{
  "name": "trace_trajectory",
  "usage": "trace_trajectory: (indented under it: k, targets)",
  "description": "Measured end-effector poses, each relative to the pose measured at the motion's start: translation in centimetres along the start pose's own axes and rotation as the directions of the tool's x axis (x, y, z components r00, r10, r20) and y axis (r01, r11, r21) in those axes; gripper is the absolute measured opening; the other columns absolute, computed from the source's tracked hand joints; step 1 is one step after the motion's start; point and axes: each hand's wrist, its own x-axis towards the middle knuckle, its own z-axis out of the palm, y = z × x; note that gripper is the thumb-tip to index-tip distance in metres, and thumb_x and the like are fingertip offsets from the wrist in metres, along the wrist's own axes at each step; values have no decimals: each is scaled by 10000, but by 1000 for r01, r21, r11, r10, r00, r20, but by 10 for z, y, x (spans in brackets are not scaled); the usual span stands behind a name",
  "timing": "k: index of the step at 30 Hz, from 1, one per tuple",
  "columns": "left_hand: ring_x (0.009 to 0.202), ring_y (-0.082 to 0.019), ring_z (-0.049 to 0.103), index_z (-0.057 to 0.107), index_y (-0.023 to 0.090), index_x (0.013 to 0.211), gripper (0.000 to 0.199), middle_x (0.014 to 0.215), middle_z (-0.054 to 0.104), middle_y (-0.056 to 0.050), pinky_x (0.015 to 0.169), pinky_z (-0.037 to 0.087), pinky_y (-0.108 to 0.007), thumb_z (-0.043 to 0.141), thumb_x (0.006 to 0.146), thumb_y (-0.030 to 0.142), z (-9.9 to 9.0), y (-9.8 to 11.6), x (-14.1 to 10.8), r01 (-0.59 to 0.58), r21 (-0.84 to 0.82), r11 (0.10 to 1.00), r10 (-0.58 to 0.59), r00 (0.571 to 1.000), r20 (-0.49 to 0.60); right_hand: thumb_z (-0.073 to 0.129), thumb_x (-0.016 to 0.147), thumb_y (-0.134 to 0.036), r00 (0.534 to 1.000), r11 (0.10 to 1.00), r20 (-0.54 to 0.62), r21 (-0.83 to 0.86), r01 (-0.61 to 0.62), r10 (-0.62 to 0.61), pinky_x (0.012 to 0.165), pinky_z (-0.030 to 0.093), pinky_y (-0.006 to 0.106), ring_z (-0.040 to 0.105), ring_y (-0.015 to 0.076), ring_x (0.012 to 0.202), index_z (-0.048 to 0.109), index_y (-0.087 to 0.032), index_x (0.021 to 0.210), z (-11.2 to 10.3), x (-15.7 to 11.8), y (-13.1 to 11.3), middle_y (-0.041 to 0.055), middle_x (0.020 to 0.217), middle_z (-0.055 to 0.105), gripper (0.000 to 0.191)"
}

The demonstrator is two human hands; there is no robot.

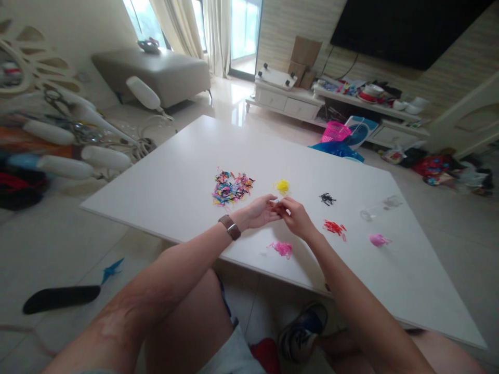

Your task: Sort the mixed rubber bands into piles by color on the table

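My left hand (262, 212), palm up with a brown-strapped watch (230, 227) at its wrist, meets my right hand (293, 214) over the white table (175, 171). The fingers of both hands close together around something small and pale, too small to name. Just beyond them lies a heap of yellow rubber bands (282, 186). Left of the hands spreads a large mixed-colour pile of small rubber bands (231, 188). Pink bands (283, 250) lie nearer to me. Black bands (327, 199) and red bands (334, 227) sit to the right.
A clear container (380, 209) lies on its side at the table's right, with a small pink pouch-like item (378, 239) nearby. Beyond the table stand a pink basket (336, 132) and a white cabinet (290, 104). White-padded equipment (105, 157) is beside the left edge.
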Motion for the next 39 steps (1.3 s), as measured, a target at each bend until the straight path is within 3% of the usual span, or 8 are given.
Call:
trace_trajectory:
  k: [6,13,17,19,23,27,34,39]
  targets:
    - [849,-192,728,662,63,840,213,856,732,-190,935,536,-304,457,899,64,3,18,-9,-166,203,965,199,968,-155,558,860,-169,959,979,-244,-99,-176,147,736,481,318,618,188,760,665,-183,864,-8,18,40,60,853,676,108]
    - [753,-165,710,660,124,843,99,824,738,-95,813,550,-311,585,784,100,-26,75,-42,-406,656,637,672,709,-214,605,800,-209,926,934,-291,-192,-301,238,725,458,307,597,176,700,696,-176,764,-13,67,92,47,764,693,104]
    - [693,-169,636,712,156,748,85,695,688,-41,706,483,-280,659,694,115,-57,100,-65,-115,959,261,820,551,-157,588,850,-302,915,934,-351,-215,-286,200,778,459,340,586,197,749,711,-163,763,-8,71,99,74,794,678,205]
    - [684,-178,600,723,167,700,63,668,666,-35,687,442,-282,714,653,126,-71,105,-73,42,988,149,808,571,-147,552,888,-321,892,937,-428,-227,-264,148,807,457,357,580,209,798,709,-164,800,-4,60,98,80,834,661,239]
    - [753,-206,572,741,195,774,280,770,638,-33,710,417,-282,867,531,257,-91,103,-69,156,988,18,693,710,-124,516,920,-308,837,941,-537,-219,-258,105,801,455,364,563,222,861,686,-182,878,1,28,88,74,895,623,216]
    - [858,-247,549,721,207,919,497,880,559,-50,789,427,-294,907,475,334,-99,94,-53,239,962,-129,673,734,-92,512,927,-295,833,951,-538,-167,-260,133,757,453,354,558,231,900,668,-190,913,4,8,76,73,920,601,189]
    - [690,-181,497,661,193,703,178,716,553,-16,653,373,-266,805,603,223,-102,96,-42,160,982,-97,675,736,-53,528,902,-232,864,968,-482,-111,-225,146,741,450,357,558,232,893,650,-195,873,7,8,71,63,900,583,130]
    - [548,-118,471,671,179,735,140,597,555,29,526,330,-224,783,651,173,-99,98,-44,70,950,304,690,672,-270,542,884,-209,867,972,-475,-85,-218,153,757,457,369,555,240,905,645,-205,858,7,7,69,66,901,581,106]
